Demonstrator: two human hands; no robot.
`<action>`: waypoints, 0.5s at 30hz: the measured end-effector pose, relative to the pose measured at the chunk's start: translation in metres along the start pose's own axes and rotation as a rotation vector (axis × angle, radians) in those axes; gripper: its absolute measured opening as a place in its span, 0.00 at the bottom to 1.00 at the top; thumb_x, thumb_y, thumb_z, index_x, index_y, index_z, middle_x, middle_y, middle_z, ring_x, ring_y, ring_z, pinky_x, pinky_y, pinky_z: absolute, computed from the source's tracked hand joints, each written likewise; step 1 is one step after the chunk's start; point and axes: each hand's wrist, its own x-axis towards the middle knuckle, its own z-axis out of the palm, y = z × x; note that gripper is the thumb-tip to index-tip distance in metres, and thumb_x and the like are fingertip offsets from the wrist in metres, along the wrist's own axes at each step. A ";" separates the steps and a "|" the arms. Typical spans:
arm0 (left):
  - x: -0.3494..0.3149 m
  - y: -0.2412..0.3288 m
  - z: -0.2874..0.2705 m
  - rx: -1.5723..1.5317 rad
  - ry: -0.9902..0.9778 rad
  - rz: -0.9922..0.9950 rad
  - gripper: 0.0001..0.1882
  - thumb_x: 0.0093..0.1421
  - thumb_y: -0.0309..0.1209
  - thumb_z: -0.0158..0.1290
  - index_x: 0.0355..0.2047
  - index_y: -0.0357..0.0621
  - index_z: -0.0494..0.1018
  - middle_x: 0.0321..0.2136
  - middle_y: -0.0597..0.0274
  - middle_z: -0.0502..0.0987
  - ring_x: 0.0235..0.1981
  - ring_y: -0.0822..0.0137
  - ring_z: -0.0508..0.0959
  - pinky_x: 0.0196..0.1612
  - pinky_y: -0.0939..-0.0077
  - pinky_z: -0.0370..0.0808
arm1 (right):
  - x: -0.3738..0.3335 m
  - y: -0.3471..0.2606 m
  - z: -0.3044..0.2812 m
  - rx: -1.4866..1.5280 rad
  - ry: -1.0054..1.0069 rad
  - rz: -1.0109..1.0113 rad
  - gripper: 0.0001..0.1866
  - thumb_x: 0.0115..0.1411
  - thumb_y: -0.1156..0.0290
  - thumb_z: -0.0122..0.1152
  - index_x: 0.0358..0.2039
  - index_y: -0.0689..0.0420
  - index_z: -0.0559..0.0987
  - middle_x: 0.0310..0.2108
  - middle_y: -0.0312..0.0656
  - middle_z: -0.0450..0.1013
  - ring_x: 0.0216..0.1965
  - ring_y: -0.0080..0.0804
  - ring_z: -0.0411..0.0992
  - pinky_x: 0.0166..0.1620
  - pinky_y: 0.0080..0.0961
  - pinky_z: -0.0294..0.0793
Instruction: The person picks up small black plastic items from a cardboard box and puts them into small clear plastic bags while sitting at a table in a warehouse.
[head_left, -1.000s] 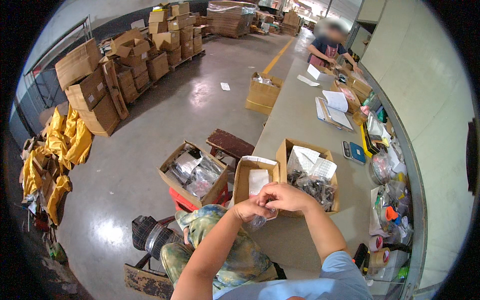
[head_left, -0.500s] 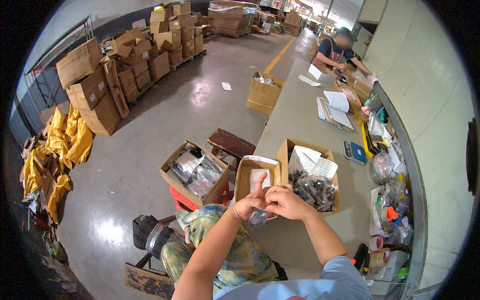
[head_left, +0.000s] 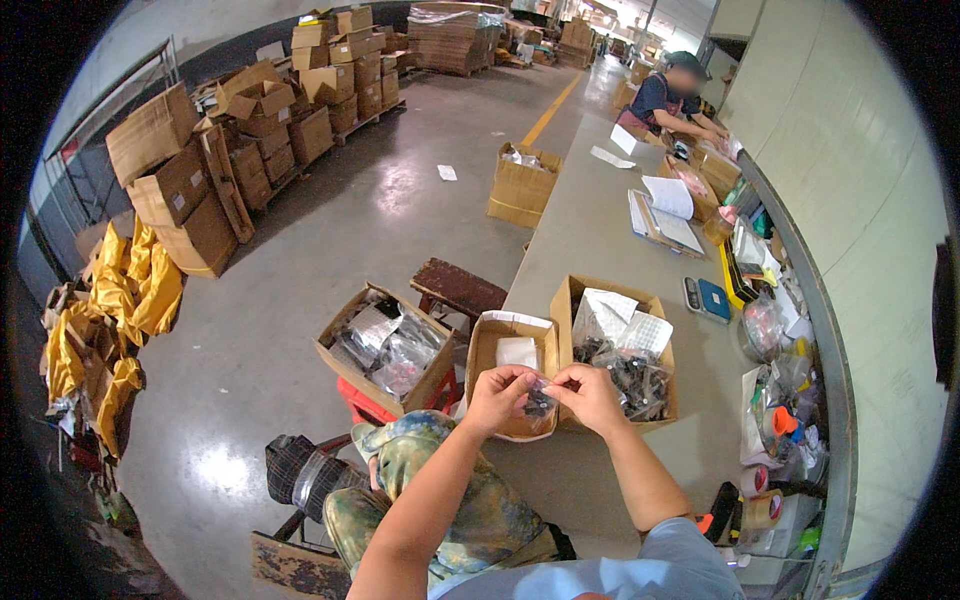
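Between my two hands hangs a small clear plastic bag (head_left: 538, 404) with something dark in it. My left hand (head_left: 498, 396) pinches one side of its upper edge with thumb and finger. The other side is pinched by my right hand (head_left: 588, 396). Both hands are over the near end of a shallow open carton (head_left: 484, 348), where a white pad or stack of paper (head_left: 516, 351) lies. Just right of it, a taller carton (head_left: 562, 312) holds many small clear bags of dark parts (head_left: 636, 384), with white sheets (head_left: 622, 325) on top.
Left of my hands, a carton of clear bags (head_left: 392, 340) sits on a red stool (head_left: 368, 402). Along the table (head_left: 590, 225) are a blue scale (head_left: 708, 299), a clipboard (head_left: 665, 225) and tape rolls (head_left: 762, 510). At the far end a person (head_left: 672, 105) works among boxes.
My hands have moved apart slightly, and the left finger that pointed up is now bent into a pinch. The bag has come up from below my hands to between my fingertips.
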 end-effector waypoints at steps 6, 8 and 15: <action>-0.001 -0.005 0.008 0.221 0.093 0.172 0.09 0.62 0.31 0.50 0.33 0.37 0.74 0.23 0.71 0.73 0.21 0.82 0.68 0.21 0.86 0.66 | 0.002 -0.002 0.013 0.107 -0.001 0.025 0.08 0.52 0.72 0.63 0.27 0.64 0.75 0.22 0.38 0.73 0.24 0.21 0.69 0.29 0.20 0.69; -0.001 -0.005 0.010 0.321 0.097 0.195 0.09 0.62 0.31 0.50 0.32 0.36 0.73 0.24 0.70 0.73 0.25 0.81 0.68 0.26 0.85 0.67 | 0.003 0.000 0.013 0.051 -0.044 -0.001 0.09 0.53 0.71 0.62 0.28 0.64 0.74 0.22 0.36 0.72 0.24 0.19 0.67 0.28 0.20 0.68; 0.003 -0.012 0.002 0.352 0.046 0.132 0.07 0.62 0.28 0.50 0.32 0.35 0.72 0.25 0.71 0.72 0.28 0.80 0.68 0.32 0.84 0.67 | 0.005 0.014 0.012 0.194 -0.159 0.035 0.09 0.56 0.71 0.58 0.28 0.64 0.72 0.21 0.33 0.68 0.24 0.17 0.63 0.28 0.19 0.65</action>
